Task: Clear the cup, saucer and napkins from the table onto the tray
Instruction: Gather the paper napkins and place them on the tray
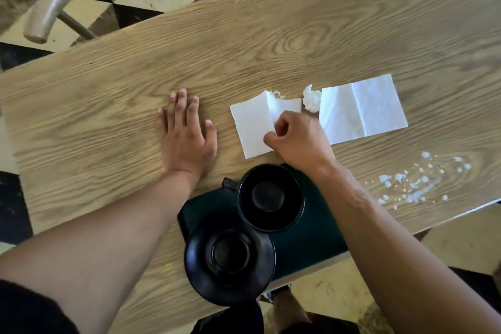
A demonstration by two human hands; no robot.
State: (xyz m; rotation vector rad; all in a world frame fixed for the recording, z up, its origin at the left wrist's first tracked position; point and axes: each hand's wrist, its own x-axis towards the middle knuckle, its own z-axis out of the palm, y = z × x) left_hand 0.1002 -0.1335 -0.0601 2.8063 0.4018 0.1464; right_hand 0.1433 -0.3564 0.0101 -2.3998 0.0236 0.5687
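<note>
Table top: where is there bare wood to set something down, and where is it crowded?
Bare: the wide stretch of table left of the left hand, and the far strip beyond the napkins. Crowded: the near edge, where the cup and saucer fill the tray, and the right corner with the white spill.

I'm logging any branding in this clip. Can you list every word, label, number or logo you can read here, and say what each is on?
None: no readable text shows in this view.
The black ceramic cup and black round saucer are plain, as is the dark green tray.
The folded white paper napkin, the unfolded white paper napkin and the crumpled white paper ball carry no print.
The wood-grain table bears no label.
</note>
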